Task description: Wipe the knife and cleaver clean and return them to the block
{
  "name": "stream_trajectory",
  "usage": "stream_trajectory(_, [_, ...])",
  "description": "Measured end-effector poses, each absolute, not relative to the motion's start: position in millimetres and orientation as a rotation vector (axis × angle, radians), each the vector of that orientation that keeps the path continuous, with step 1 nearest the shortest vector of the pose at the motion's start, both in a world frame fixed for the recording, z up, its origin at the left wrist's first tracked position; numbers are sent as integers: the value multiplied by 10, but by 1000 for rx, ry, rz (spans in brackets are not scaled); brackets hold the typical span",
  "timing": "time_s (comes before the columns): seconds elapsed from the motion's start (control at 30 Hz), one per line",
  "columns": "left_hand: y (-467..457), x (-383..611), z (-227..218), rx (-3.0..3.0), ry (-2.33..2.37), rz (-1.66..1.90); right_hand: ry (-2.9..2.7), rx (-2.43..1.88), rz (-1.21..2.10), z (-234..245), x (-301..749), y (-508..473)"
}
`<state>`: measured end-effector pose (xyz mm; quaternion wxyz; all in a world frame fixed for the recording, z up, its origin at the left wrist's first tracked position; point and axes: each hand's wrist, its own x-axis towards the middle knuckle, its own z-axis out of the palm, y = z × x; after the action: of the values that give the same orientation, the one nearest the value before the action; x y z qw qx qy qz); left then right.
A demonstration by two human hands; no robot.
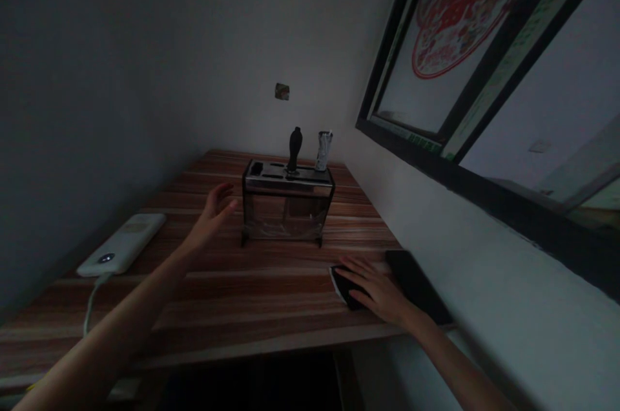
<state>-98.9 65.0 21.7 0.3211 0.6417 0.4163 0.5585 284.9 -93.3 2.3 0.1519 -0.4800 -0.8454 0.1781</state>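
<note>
A knife holder (290, 179) with a slotted dark top and a see-through body stands upright on the striped wooden tabletop (213, 307). Out of its top rise a black handle (295, 147) and a grey-and-white patterned piece (323, 151), whose kind I cannot make out. Just left of the holder, my left hand (219, 209) is raised with thumb and fingers apart, holding nothing and not touching it. My right hand (371, 288) lies flat, fingers stretched out, on a dark cloth-like piece with a pale edge (343, 283) near the table's front edge.
A white power bank (123, 244) with a cable (92, 298) lies at the left. By the right wall rests a flat black object (419, 285). A dark-framed window (416, 146) with a red decoration juts above the right side. Walls bound both sides and the back.
</note>
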Motion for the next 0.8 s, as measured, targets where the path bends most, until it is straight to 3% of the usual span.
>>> stream_trajectory(0.23, [952,-1059,359,1735,835,1216,-1819,-1283,629,473,2742,-212])
stream_trajectory(0.47, [1021,-1089,484,1771,840,1054,-1794,-1059,854,646,2605,711])
stream_trajectory(0.8, [1185,-1102,570,1869,788,934,-1805,-941,1094,711,2541,751])
